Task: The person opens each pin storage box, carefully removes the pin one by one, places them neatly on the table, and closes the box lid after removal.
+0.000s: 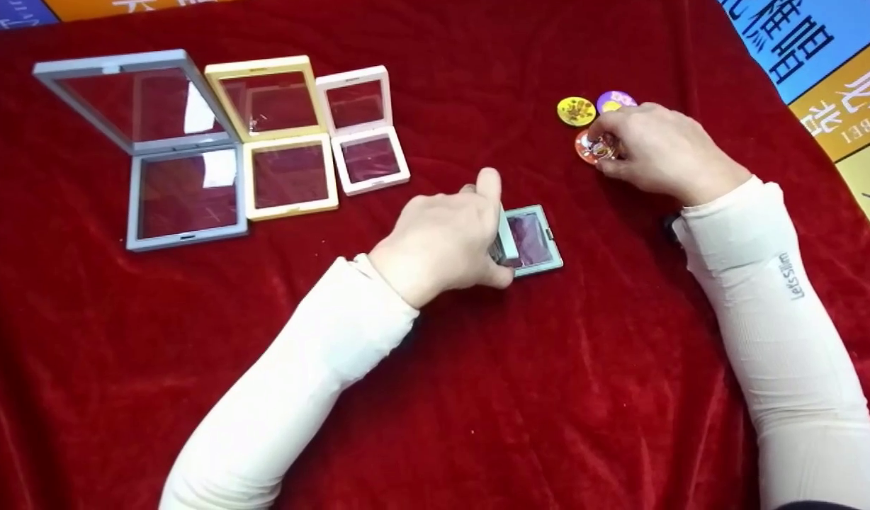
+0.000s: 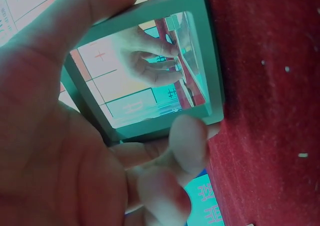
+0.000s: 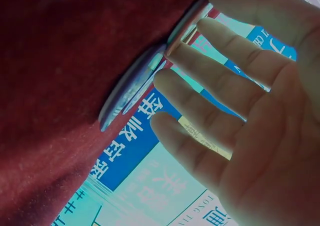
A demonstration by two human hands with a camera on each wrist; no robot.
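Note:
My left hand (image 1: 445,241) holds the raised half of a small mint-green display frame (image 2: 202,61) by its edges, thumb on one side and fingers on the other. The frame's other half (image 1: 554,256) lies on the cloth, hinged open. Over at the right, my right hand (image 1: 669,152) has thumb and fingertips pinching a round red badge (image 1: 584,150) at its rim. Part of that badge is hidden under the fingers. Beside it lie a yellow badge (image 1: 575,111) with a flower-like print and a purple badge (image 1: 612,99), the latter partly covered by the hand.
To the left stand three larger display frames, all opened: a grey-blue one (image 1: 134,205), a yellow one (image 1: 293,212) and a pale pink one (image 1: 378,187). Red velvet cloth (image 1: 548,397) covers the table. Printed colour panels (image 1: 796,42) show beyond its edges.

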